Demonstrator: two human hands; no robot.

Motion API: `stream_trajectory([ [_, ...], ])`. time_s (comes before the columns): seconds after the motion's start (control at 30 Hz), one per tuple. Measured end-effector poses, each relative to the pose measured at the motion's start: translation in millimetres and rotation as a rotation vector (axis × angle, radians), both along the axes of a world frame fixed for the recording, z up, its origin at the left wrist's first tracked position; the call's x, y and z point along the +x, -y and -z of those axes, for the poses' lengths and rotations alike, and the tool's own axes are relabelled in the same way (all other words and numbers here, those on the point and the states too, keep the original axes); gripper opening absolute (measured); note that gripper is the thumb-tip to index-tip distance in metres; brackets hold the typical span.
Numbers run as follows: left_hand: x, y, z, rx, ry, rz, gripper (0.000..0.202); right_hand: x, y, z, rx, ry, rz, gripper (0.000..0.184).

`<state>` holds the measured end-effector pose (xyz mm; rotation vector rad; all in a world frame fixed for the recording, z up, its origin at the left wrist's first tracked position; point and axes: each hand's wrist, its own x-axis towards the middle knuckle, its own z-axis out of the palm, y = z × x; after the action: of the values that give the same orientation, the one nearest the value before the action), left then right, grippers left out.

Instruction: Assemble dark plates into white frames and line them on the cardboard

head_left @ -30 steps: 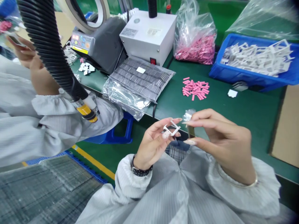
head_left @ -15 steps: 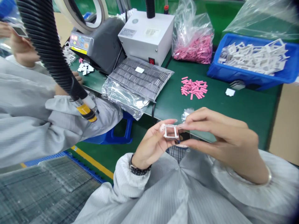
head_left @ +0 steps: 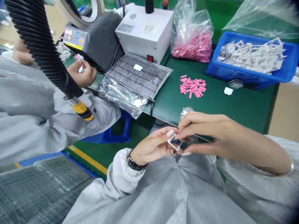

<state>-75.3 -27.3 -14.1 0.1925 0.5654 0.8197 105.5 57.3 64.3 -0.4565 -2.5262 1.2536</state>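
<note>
Your left hand (head_left: 153, 147) and right hand (head_left: 217, 133) meet just off the near edge of the green desk (head_left: 224, 109). Their fingers (head_left: 187, 123) are closed in a pinch on a tilted white rectangular frame (head_left: 173, 141), held between both hands. Far right: blue plastic bin (head_left: 233, 76) of similar white frames; nearer, loose pink strips (head_left: 192, 86).

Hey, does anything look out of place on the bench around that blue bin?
Yes. A small white piece lies alone on the green bench, just outside the blue bin. It looks stray because the white frames are heaped inside the bin. A small stack also sits against the bin.
</note>
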Motion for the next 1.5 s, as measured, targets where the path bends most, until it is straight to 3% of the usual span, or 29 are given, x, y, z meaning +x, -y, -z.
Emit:
stream_trajectory([
  [0.13,3.1,0.3,-2.6,-0.028,-0.057,-0.079,0.024,-0.9,-3.8,4.7,-0.011,-0.042,0.012,0.012],
  [0.43,1.2,3.3,-6.5,0.042,-0.104,-0.174,0.037,11.7,-9.9,15.5,0.004,-0.100,0.199,0.017],
  [0.63,14.0,1.4,-8.5,0.026,-0.155,-0.250,0.038,9.4,-5.2,17.2,-0.116,-0.166,0.207,0.018],
  [0.87,18.7,-2.4,-4.5,-0.027,-0.120,-0.230,0.036,11.1,-0.8,19.5,-0.289,-0.243,0.197,0.019],
  [1.03,15.5,-2.4,-4.6,-0.025,-0.077,-0.185,0.042,10.2,2.6,15.0,-0.008,-0.141,0.273,0.013],
  [1.23,18.7,-1.9,-2.1,-0.014,-0.032,-0.201,0.032,4.2,11.4,8.1,0.257,0.002,0.268,0.014],
  [1.5,21.5,-1.2,-2.2,0.006,-0.020,-0.207,0.026,4.2,20.7,5.6,0.408,0.074,0.229,0.012],
])
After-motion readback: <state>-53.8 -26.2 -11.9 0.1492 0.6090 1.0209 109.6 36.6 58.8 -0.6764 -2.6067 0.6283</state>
